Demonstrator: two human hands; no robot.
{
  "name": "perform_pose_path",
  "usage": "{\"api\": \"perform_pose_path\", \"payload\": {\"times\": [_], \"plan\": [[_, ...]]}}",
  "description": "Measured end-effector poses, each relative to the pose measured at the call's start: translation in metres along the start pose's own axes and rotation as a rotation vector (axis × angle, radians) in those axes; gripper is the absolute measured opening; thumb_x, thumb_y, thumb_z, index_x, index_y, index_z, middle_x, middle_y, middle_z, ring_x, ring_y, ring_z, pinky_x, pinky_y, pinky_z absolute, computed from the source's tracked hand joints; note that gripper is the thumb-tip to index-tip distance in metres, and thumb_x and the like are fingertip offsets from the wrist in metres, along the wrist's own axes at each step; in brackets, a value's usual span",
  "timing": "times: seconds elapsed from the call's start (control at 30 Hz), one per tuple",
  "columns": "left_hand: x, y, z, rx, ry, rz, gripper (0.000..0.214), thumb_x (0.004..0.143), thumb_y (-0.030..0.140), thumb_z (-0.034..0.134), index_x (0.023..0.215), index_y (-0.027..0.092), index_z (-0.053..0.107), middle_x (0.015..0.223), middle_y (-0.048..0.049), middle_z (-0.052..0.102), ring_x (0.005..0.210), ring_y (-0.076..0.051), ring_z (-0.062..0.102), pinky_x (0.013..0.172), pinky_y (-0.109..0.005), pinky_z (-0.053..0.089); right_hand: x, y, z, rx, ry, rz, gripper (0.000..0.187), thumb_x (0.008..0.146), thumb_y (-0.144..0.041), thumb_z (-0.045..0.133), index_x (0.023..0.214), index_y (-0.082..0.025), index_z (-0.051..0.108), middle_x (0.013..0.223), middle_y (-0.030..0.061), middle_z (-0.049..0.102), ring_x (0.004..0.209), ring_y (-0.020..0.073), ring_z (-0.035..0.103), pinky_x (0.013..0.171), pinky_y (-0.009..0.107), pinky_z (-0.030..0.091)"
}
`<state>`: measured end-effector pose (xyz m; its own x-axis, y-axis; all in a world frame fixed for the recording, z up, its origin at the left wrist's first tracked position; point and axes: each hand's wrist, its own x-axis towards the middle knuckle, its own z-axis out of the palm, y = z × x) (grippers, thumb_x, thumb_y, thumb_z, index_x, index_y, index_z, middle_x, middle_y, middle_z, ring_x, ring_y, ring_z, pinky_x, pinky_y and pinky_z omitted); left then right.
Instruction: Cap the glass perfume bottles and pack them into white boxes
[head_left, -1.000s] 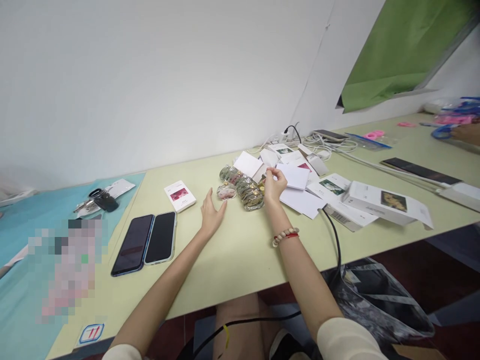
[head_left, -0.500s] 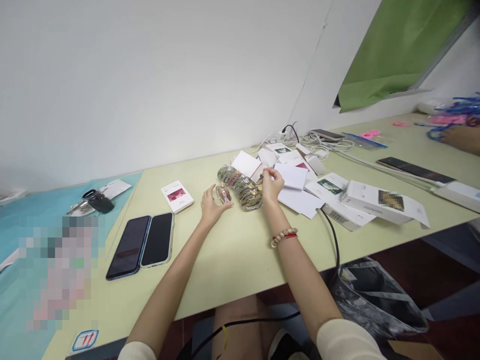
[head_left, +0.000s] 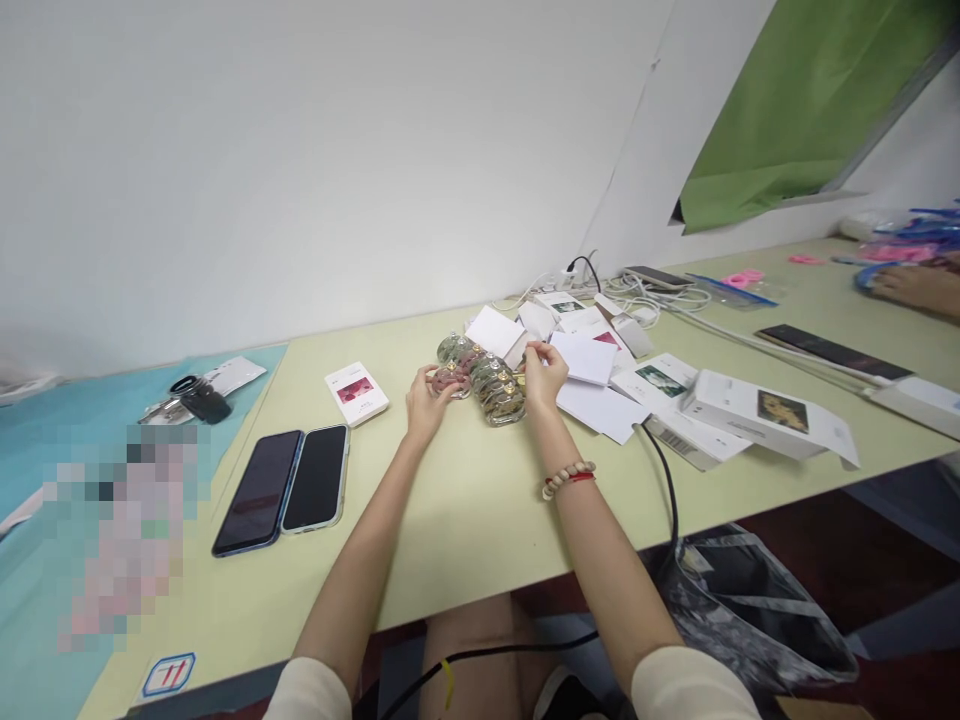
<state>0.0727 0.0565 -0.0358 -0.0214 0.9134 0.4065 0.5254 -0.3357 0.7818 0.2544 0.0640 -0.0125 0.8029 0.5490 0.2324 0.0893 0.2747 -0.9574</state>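
Observation:
A row of small round glass bottles with gold caps lies on the pale green table. My left hand holds one pinkish bottle upright at the row's left end, fingers wrapped round it. My right hand is at the row's right end, thumb and fingers pinched at a white card; what it pinches is too small to make out. A bead bracelet is on my right wrist.
Two dark phones lie side by side at left, a small white box with a pink picture beyond them. White boxes and cards spread to the right, cables behind. Another person's hand rests far right. A bin bag hangs below the table edge.
My left hand moved from flat on the table to the pinkish bottle, lifted it upright and brought it against the row. My right hand stayed pinched at the cards.

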Motion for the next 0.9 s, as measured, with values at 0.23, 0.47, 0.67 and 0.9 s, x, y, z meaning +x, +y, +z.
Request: {"api": "perform_pose_path", "payload": {"times": [0.23,0.47,0.67,0.9], "plan": [[0.0,-0.007,-0.042,0.441,0.321,0.052,0.059,0.069,0.032,0.059,0.123,0.019,0.036,0.135,-0.0152,0.029,0.127,-0.035,0.017,0.098,-0.054,0.017,-0.001,-0.006,0.0,-0.009,0.006,-0.016,0.026,0.065,-0.028,0.05,0.08,-0.011,0.06,0.073,0.0018,0.058,0.045,0.0052,0.044,0.048,0.019,0.036],[-0.001,-0.024,-0.06,0.54,0.257,-0.118,0.037,0.068,0.015,0.052,0.105,0.019,0.05,0.113,-0.0147,0.049,0.113,-0.035,0.036,0.084,-0.056,0.033,-0.008,-0.014,-0.001,-0.022,0.029,-0.029,0.022,0.067,-0.025,0.047,0.08,-0.012,0.058,0.075,0.0014,0.057,0.045,0.0051,0.042,0.049,0.02,0.036],[0.006,0.003,-0.067,0.205,0.355,0.059,0.022,0.078,0.017,0.044,0.094,0.025,0.058,0.094,-0.0024,0.061,0.088,-0.019,0.053,0.072,-0.031,0.042,-0.033,-0.05,-0.005,-0.129,0.118,-0.424,0.014,0.073,-0.021,0.042,0.076,-0.014,0.054,0.086,0.0028,0.053,0.054,0.0051,0.043,0.054,0.019,0.035],[0.011,0.013,-0.08,-0.14,0.536,0.115,0.018,0.081,0.03,0.046,0.086,0.018,0.059,0.081,-0.0015,0.06,0.067,-0.01,0.053,0.056,-0.019,0.038,-0.089,-0.061,0.01,-0.162,-0.461,-0.715,0.018,0.077,-0.027,0.047,0.09,-0.018,0.054,0.093,0.0036,0.055,0.056,0.0062,0.047,0.051,0.02,0.039]]}}
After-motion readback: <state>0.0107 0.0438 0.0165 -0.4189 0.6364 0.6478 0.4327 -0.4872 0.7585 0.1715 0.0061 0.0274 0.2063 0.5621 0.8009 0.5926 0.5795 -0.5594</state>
